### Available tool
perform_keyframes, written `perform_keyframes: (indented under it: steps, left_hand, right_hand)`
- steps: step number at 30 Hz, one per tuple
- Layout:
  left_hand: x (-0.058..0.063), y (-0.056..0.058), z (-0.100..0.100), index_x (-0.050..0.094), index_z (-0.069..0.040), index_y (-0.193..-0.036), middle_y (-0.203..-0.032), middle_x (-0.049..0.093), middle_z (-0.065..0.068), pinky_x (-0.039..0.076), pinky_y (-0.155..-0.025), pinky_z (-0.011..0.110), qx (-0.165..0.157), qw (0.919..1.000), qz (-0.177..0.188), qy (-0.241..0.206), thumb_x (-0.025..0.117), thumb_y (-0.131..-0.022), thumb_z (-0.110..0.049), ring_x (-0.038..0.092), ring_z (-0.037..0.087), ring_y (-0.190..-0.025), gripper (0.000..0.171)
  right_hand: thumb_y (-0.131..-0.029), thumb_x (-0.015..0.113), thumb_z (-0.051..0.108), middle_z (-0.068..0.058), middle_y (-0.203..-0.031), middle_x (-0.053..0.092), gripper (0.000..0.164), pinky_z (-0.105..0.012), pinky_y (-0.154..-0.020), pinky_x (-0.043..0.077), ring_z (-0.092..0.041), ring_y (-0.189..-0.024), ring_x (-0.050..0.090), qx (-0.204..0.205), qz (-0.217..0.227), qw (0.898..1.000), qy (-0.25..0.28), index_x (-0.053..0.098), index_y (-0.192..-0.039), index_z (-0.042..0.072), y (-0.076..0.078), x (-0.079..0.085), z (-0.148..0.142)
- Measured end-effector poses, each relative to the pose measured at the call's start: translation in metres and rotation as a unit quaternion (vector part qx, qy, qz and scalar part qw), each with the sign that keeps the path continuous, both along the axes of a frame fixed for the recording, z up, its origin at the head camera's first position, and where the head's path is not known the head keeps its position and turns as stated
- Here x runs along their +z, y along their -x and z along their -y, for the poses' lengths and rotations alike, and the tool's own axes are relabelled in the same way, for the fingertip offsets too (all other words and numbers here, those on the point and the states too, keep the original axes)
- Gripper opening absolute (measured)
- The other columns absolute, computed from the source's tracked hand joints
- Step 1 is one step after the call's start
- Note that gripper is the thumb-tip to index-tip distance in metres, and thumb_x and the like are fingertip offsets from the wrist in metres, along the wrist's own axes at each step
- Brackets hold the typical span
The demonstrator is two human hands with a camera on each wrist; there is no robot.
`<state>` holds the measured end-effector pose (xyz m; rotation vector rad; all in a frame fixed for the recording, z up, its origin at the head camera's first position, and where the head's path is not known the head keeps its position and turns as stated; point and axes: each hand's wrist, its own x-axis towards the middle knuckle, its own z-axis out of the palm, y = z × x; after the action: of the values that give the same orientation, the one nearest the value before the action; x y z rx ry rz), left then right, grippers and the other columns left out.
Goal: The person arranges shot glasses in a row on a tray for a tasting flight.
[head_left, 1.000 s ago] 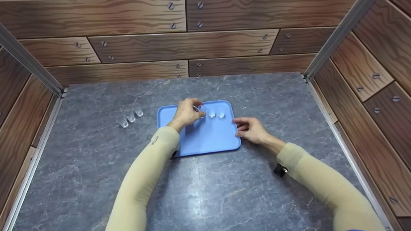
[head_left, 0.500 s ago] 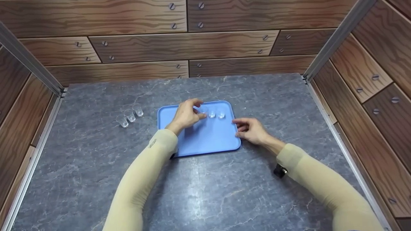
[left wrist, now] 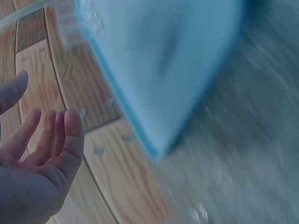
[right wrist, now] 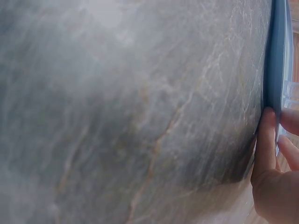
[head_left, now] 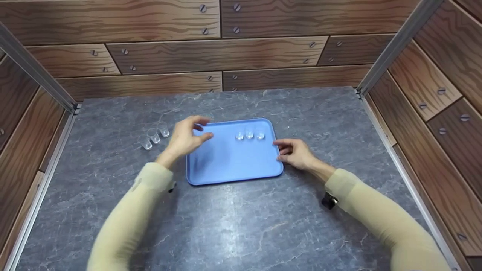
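Observation:
My left hand [head_left: 185, 137] hovers over the left edge of the blue tray [head_left: 233, 162], thumb and fingers apart with nothing between them. In the left wrist view the left hand [left wrist: 44, 158] shows loosely bent fingers, and the tray [left wrist: 140, 60] is blurred beside it. A row of three small clear cups [head_left: 249, 134] stands on the tray near its far right corner. My right hand [head_left: 297, 153] touches the tray's right rim with thumb and fingertips. In the right wrist view, the right hand's thumb [right wrist: 266, 135] lies against the outer side of the tray [right wrist: 275, 60].
Left of the tray, three more clear cups [head_left: 154, 136] stand in a slanting row on the grey marbled table [head_left: 233, 222]. Wood-patterned walls [head_left: 165, 56] with metal corner posts [head_left: 395, 45] enclose the table at the back and sides.
My left hand has let go of a clear cup, leaving it left of the other two on the tray, and moved left. The right hand stays at the tray's rim.

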<state>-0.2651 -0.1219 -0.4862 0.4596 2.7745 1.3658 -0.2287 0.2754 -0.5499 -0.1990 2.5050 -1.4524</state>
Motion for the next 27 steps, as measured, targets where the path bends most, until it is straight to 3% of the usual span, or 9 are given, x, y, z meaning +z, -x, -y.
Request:
perform_keyframes:
  steps: [9,11,16,20,23,27]
  left_hand:
    - [0.013,-0.017,0.072,0.078,-0.002,-0.133,-0.131,0.081,0.023,0.063,-0.105,0.055,0.028,0.9996,0.004,0.007,0.084,-0.098,-0.012,0.078,0.040,-0.119,0.037]
    - [0.014,-0.020,0.087,0.079,-0.002,-0.130,-0.126,0.082,0.023,0.064,-0.100,0.041,0.034,0.9993,-0.010,0.007,0.084,-0.099,-0.010,0.078,0.034,-0.112,0.033]
    - [0.013,-0.027,0.123,0.081,0.000,-0.125,-0.117,0.083,0.022,0.058,-0.085,0.009,0.063,0.9966,-0.049,-0.022,0.083,-0.098,-0.005,0.072,0.005,-0.098,0.027]
    - [0.005,-0.029,0.147,0.082,0.001,-0.122,-0.118,0.083,0.025,0.057,-0.084,0.005,0.099,0.9911,-0.074,-0.049,0.085,-0.096,-0.001,0.070,-0.007,-0.096,0.027]
    - [-0.004,-0.028,0.160,0.083,0.001,-0.123,-0.122,0.082,0.024,0.057,-0.085,0.004,0.128,0.9873,-0.083,-0.047,0.086,-0.094,0.000,0.071,-0.003,-0.101,0.029]
    - [-0.017,-0.025,0.172,0.080,0.001,-0.129,-0.131,0.080,0.024,0.055,-0.087,0.003,0.152,0.9858,-0.064,-0.029,0.086,-0.095,-0.002,0.074,0.019,-0.114,0.035]
  right_hand:
    - [-0.091,0.079,-0.010,-0.032,-0.129,0.074,0.055,-0.012,-0.080,0.058,-0.010,-0.097,0.070,0.003,-0.008,1.000,-0.003,0.068,-0.145,-0.009,0.001,-0.001,0.000]
    - [-0.091,0.080,-0.010,-0.032,-0.129,0.074,0.056,-0.012,-0.079,0.058,-0.010,-0.096,0.069,0.003,-0.008,1.000,-0.004,0.069,-0.145,-0.008,0.001,-0.001,0.000]
    - [-0.091,0.079,-0.010,-0.031,-0.125,0.074,0.055,-0.014,-0.073,0.060,-0.008,-0.094,0.068,0.001,0.002,1.000,0.001,0.068,-0.146,-0.009,-0.001,0.001,-0.001]
    - [-0.091,0.078,-0.010,-0.031,-0.123,0.074,0.056,-0.016,-0.070,0.061,-0.007,-0.092,0.067,-0.004,0.012,1.000,0.011,0.067,-0.146,-0.009,-0.001,0.001,-0.001]
    - [-0.091,0.078,-0.010,-0.031,-0.123,0.074,0.056,-0.015,-0.071,0.061,-0.006,-0.092,0.067,-0.002,0.008,1.000,0.007,0.067,-0.146,-0.009,0.000,0.000,0.000]
    - [-0.091,0.078,-0.010,-0.031,-0.121,0.075,0.055,-0.016,-0.070,0.062,-0.006,-0.092,0.067,-0.001,0.006,1.000,0.005,0.068,-0.146,-0.009,0.000,0.000,0.000]
